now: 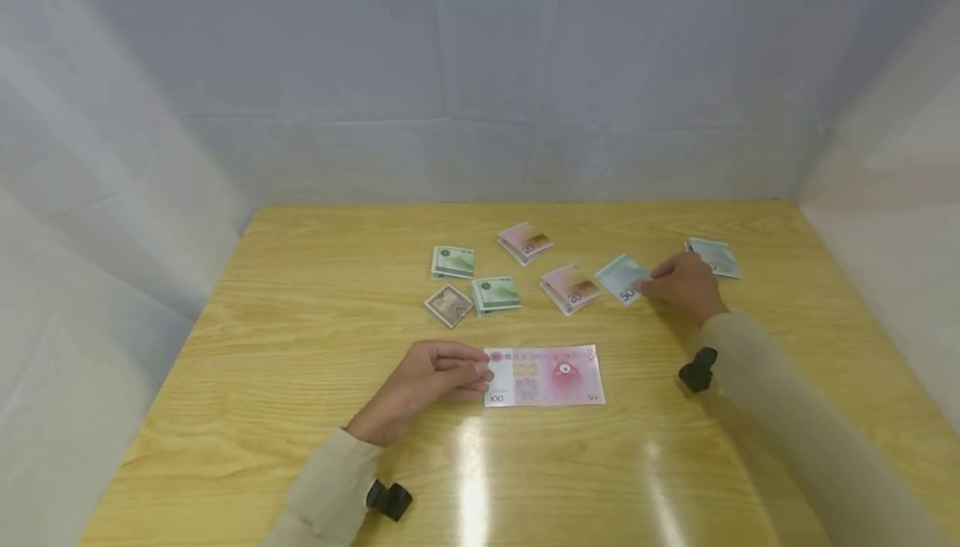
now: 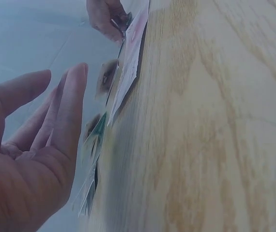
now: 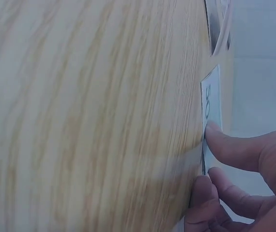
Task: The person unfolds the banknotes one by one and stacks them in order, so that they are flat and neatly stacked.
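Note:
My right hand [image 1: 686, 284] pinches the near right corner of a folded blue-green 50 banknote [image 1: 622, 277] at the back right of the table. The right wrist view shows the thumb on the face of this 50 note [image 3: 211, 96], with the fingers below. My left hand [image 1: 435, 376] is at the left end of an unfolded pink 100 banknote [image 1: 546, 376], which lies flat near the middle. In the left wrist view the fingers [image 2: 69, 111] are extended and the thumb stands apart, with nothing between them.
Two folded green notes [image 1: 453, 262] and a small folded brownish note [image 1: 450, 306] lie left of centre on the wooden table [image 1: 262, 414]. Two folded 20 notes [image 1: 572, 287] lie behind the 100 note. Another folded blue-green note [image 1: 715, 257] lies at far right. White cloth surrounds the table.

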{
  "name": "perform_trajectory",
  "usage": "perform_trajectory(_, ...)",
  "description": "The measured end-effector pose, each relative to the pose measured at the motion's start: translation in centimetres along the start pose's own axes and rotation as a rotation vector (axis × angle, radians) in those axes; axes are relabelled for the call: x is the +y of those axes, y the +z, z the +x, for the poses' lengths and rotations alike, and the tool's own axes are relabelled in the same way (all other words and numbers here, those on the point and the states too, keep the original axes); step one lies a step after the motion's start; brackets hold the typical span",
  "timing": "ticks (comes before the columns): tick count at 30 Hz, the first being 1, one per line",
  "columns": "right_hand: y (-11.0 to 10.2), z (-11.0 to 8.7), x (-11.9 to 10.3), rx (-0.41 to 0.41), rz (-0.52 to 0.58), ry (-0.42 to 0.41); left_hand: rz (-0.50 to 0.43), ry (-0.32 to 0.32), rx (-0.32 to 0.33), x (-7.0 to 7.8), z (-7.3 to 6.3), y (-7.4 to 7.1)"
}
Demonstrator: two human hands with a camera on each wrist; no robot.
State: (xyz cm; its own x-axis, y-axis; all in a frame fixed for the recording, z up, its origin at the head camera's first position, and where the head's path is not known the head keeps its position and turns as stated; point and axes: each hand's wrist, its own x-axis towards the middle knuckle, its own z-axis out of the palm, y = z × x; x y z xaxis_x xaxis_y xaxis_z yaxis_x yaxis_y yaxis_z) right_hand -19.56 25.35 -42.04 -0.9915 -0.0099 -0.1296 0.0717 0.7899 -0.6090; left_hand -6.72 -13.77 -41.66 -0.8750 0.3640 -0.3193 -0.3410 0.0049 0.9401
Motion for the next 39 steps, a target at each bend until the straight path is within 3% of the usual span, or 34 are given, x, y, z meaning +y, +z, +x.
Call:
perform_trajectory(20,0.1,0.4,-0.2,-0.023,0.087,0.116,0.011,-0.001,-0.022,0.3,-0.2,0.4)
perform_trajectory(34,-0.9,0.2,0.2,0.072,0.163,0.058,0.024,-0.013,-0.018,0.4,0.1,0.5)
perform_trajectory(39,-1.6,-0.4,-0.1,0.048,0.309,0.048,0.031,-0.011,-0.020,0.4,0.2,0.5)
